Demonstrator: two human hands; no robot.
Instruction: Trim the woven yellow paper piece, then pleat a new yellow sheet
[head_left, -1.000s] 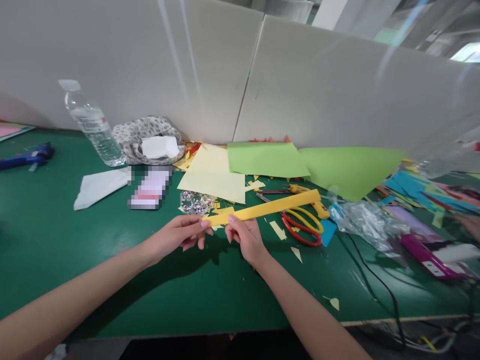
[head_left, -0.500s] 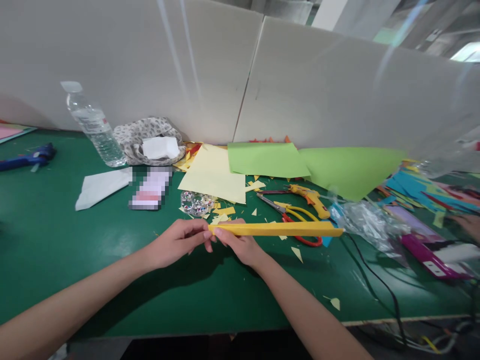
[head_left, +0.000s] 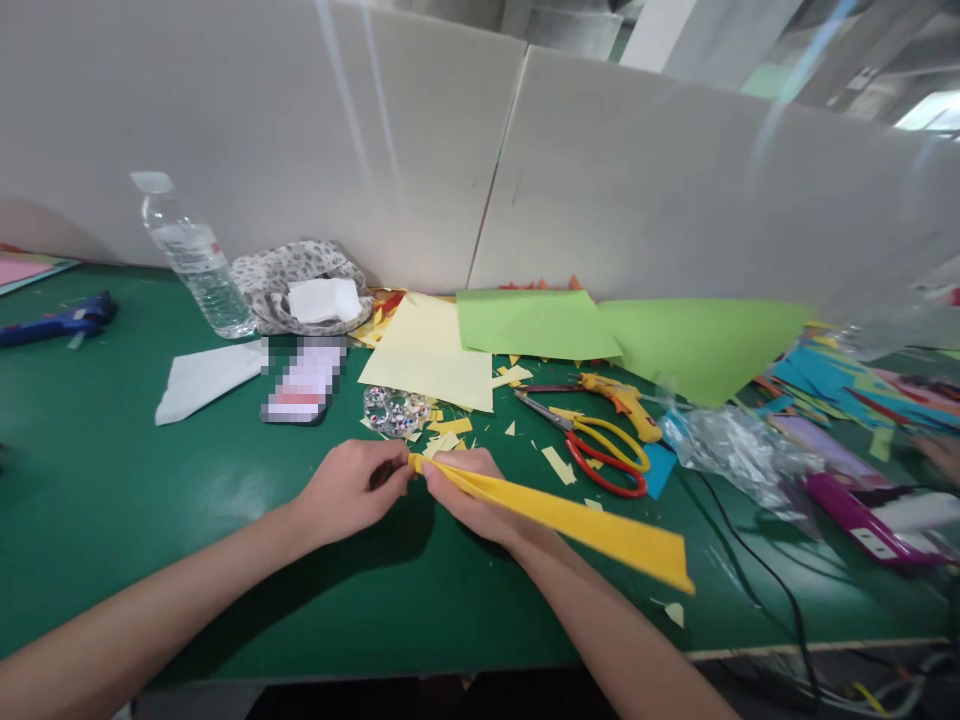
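A long folded strip of yellow paper point(head_left: 592, 517) stretches from my fingers out over my right forearm, its free end tilting down to the right. My left hand point(head_left: 356, 493) pinches the narrow left end between thumb and fingers. Close beside it, my right hand point(head_left: 469, 490) grips the same strip, thumb on top. Just beyond my hands lie paper scraps point(head_left: 445, 441) and a clear pack of small coloured beads or gems point(head_left: 395, 411). Scissors point(head_left: 607, 455) with red and yellow handles rest to the right of them.
A yellow glue gun point(head_left: 622, 402), green sheets point(head_left: 536, 322), a pale yellow sheet point(head_left: 431, 350) and crumpled plastic point(head_left: 742, 445) lie behind. A water bottle point(head_left: 196, 262), a phone point(head_left: 306, 378) and a patterned cloth bag point(head_left: 289, 265) stand left. A magenta device point(head_left: 862, 520) and black cable point(head_left: 776, 580) are right.
The yellow strip's free end has swung down toward me and its flat side now shows more. Both hands keep hold of its left end, with their fingers slightly shifted.
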